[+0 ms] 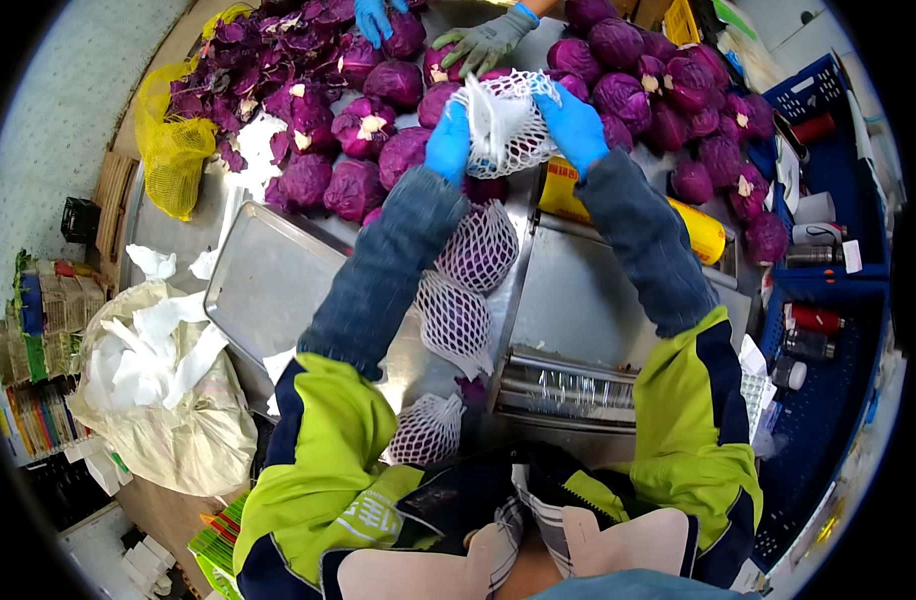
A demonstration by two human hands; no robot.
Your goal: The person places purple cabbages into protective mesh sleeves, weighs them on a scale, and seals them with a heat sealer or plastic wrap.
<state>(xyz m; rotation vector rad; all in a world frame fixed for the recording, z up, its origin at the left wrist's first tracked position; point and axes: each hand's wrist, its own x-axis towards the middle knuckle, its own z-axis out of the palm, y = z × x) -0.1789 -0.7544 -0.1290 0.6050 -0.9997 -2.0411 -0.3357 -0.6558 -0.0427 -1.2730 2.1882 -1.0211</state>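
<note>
A white foam mesh sleeve (pixel 512 124) is stretched between my two blue-gloved hands, above the red cabbages. My left hand (pixel 449 142) grips its left edge, and my right hand (pixel 572 127) holds its upper right edge. Whether a cabbage is inside cannot be told. Several sleeved cabbages (pixel 477 247) lie below my hands on the metal surface, one close to my body. Bare red cabbages (pixel 353 187) are heaped left of and beyond my hands, with another heap of red cabbages (pixel 623 105) to the right.
Across the table a person's gloved hands (pixel 492 39) touch the cabbages. A metal tray (pixel 278 262) lies left, near a sack of white scraps (pixel 165 420). A yellow net bag (pixel 169 150) hangs at the far left. A yellow roll (pixel 696 229) and blue crates (pixel 825 289) are at right.
</note>
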